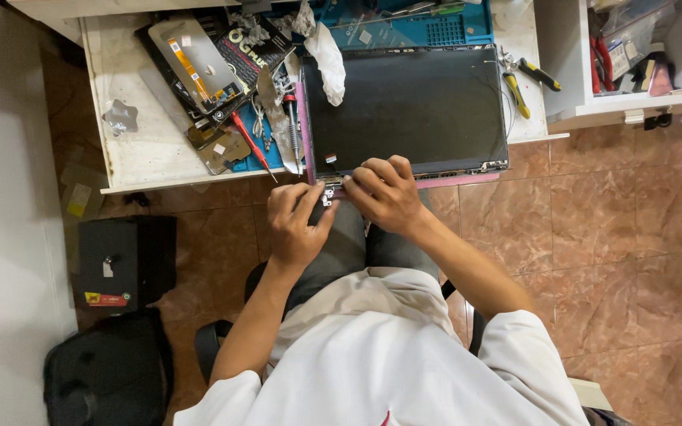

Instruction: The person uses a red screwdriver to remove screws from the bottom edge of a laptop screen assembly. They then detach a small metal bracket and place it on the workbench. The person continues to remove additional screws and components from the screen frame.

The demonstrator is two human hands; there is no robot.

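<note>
Your two hands meet at the near edge of the dark laptop screen panel, which lies flat on the white worktop. The long axis of the panel runs from left to right in front of you, and its near long edge hangs a little over the worktop edge, above your knees.

Your left hand is at the near left corner of the panel. Its fingers are curled and pinch the small metal hinge there, thumb on one side. Your right hand lies just beside it, to the right, with bent fingers pressing on the near edge of the panel; whether it holds something small under the fingers, I cannot tell. Both hands are nearly touching each other, and the left one is nearer to the hinge.

To the left of the panel lie a red screwdriver and a second screwdriver. Yellow pliers lie at the right side. A crumpled white cloth rests on the far left corner of the panel.
</note>
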